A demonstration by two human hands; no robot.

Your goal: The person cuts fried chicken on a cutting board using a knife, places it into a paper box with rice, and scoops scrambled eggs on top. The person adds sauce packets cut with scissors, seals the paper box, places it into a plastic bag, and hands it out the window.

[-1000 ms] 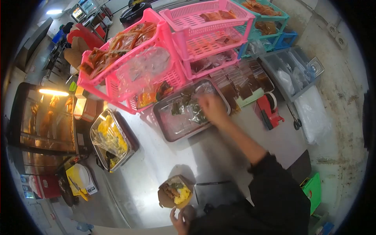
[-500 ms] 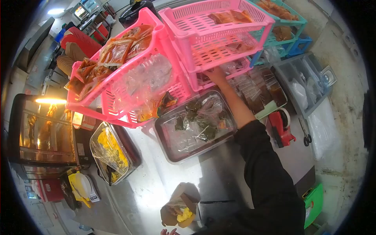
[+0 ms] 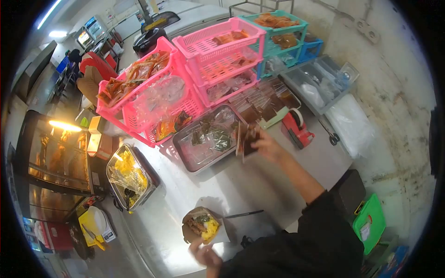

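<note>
My right hand (image 3: 269, 146) pinches a small clear packet of dark brown sauce (image 3: 245, 141) near the right end of a metal tray (image 3: 204, 167). Inside that tray lie clear plastic bags with dark green leaves (image 3: 218, 136). Down at the front, my left hand (image 3: 206, 255) is beside the near rim of an open brown paper food box (image 3: 221, 231); its fingers are apart and slightly blurred, with nothing seen in them. The box contains yellow rice (image 3: 211, 228), brown meat and something green. To its right lies a thin black stick-like item (image 3: 244, 214).
Pink baskets (image 3: 211, 58) with bagged food stand behind the tray. Sauce packets (image 3: 255, 104), a red tape dispenser (image 3: 296, 129) and scissors (image 3: 330, 133) lie at right. A metal pan of yellow rice (image 3: 134, 178) and a lit glass cabinet (image 3: 58, 153) are at left.
My right hand has come back from the lower pink basket, now with a dark sauce packet. My left hand has moved up beside the food box, and the camera view has shifted.
</note>
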